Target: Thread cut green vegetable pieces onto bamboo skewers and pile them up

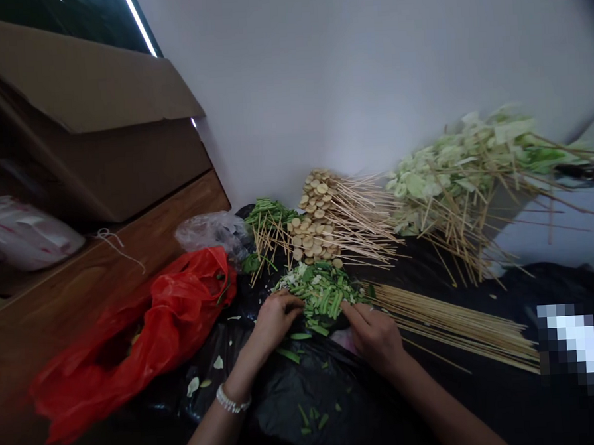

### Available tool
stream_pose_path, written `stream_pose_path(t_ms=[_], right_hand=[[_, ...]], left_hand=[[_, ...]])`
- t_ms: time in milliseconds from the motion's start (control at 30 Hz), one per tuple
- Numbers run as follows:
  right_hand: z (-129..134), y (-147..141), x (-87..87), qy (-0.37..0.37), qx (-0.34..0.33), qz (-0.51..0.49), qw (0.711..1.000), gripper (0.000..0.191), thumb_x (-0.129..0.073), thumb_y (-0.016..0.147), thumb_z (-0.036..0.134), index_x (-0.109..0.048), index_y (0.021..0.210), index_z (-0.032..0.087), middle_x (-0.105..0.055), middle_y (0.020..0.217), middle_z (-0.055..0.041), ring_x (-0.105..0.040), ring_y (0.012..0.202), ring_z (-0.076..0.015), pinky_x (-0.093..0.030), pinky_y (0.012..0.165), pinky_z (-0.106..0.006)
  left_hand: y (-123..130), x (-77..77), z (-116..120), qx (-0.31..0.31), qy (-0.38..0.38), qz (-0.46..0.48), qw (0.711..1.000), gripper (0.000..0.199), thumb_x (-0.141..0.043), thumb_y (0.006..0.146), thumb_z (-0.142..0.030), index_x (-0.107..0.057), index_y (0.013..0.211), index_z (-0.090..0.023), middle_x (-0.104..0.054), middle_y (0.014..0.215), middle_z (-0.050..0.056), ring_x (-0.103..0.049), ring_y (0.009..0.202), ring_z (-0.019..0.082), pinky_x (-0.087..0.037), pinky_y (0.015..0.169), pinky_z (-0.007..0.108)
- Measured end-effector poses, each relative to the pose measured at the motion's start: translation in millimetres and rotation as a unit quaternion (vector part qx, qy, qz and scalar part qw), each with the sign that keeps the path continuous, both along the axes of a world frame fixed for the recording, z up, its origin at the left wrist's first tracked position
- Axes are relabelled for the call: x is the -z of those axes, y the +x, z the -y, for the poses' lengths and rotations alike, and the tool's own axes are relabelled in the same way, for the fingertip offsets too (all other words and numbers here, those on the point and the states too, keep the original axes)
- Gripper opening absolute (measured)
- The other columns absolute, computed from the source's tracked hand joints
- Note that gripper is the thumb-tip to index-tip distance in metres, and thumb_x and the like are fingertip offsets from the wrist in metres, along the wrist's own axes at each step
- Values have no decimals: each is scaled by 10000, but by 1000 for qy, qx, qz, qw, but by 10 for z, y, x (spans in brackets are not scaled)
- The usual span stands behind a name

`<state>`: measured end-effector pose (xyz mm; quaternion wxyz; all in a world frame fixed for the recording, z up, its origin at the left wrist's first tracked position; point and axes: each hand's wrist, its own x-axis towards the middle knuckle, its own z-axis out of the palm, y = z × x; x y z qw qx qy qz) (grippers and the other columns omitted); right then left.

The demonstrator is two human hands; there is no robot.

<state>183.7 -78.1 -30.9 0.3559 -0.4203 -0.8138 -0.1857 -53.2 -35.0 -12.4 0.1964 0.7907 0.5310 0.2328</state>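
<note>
Greens heap [325, 291]: where did it lie from the fingers?

— Between both hands, just beyond the fingertips. Pieces lay mixed, no single long axis. Neither hand was clearly nearer.

— And the bare sticks [449, 321]?

— Off the heap's right side, long axis running right and slightly toward the wearer. Right hand [375, 334] was nearer.

— Hand poses?

— Left hand [278, 316] sat at the heap's left edge, back up, fingers curled toward the thumb. Right sat at its near-right edge, fingers bent, index reaching in. Couldn't tell whether either pinched a piece.
</note>
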Motion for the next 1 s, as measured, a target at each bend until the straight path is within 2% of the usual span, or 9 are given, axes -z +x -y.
stream_pose_path(t_ms=[133,300,367,433,500,567,733,900,1000], right_hand=[[5,-4,-3,-3,-10,-2,1000,341,-396,845,44,-645,1073,89,-608,721,-40,-538,623,-134,-365,587,-265],[6,3,-8,-6,-2,3,1000,333,-397,856,52,-636,1082,105,-608,714,-32,-538,608,-125,-364,576,-260],[3,11,-4,-12,8,4,1000,327,-404,862,61,-632,1091,114,-609,718,-32,-538,613,-123,-359,574,-258],[0,19,1,-18,14,4,1000,326,-406,864,64,-629,1097,115,-607,716,-33,-539,622,-125,-356,579,-256],[-2,25,5,-22,14,3,1000,327,-400,866,62,-628,1093,113,-605,711,-35,-536,623,-128,-352,583,-257],[-2,29,4,-24,11,2,1000,330,-391,868,56,-628,1091,111,-603,711,-36,-535,629,-132,-351,591,-259],[-3,30,0,-22,13,-1,1000,329,-397,870,59,-622,1103,118,-603,721,-30,-534,631,-131,-345,595,-260],[0,18,-4,-20,16,8,1000,326,-401,869,71,-623,1102,121,-602,714,-29,-525,615,-127,-343,582,-261],[1,26,-17,-20,13,6,1000,329,-397,866,68,-623,1100,113,-601,715,-32,-536,618,-130,-351,583,-260]], left_hand=[[-51,1,8,16,-27,-22,999,119,-634,783,-201,-733,848,-207,-664,870,49,-599,860,184,-440,791,275],[9,-102,71,-23,-26,17,999,196,-635,778,-212,-715,957,-204,-649,875,50,-590,813,185,-439,756,284],[59,-172,125,7,-34,47,998,160,-640,783,-228,-720,921,-212,-644,859,37,-585,802,177,-435,742,272],[123,-221,188,70,-50,60,994,100,-658,778,-236,-731,845,-224,-640,849,25,-580,833,173,-424,765,264],[191,-231,245,122,-56,48,990,92,-671,774,-227,-742,827,-249,-630,858,16,-567,877,174,-410,795,266],[244,-208,282,142,-47,19,989,132,-671,775,-212,-746,865,-273,-617,878,16,-548,908,181,-399,811,279],[265,-139,282,118,-15,-36,992,199,-655,788,-219,-716,976,-238,-614,905,38,-525,935,204,-391,847,313],[262,-151,273,117,-6,-56,991,138,-671,738,-176,-701,869,-207,-603,898,43,-512,934,217,-395,832,322],[274,-180,267,98,-14,-12,995,147,-665,699,-131,-669,833,-192,-599,919,41,-520,947,214,-397,860,330]])
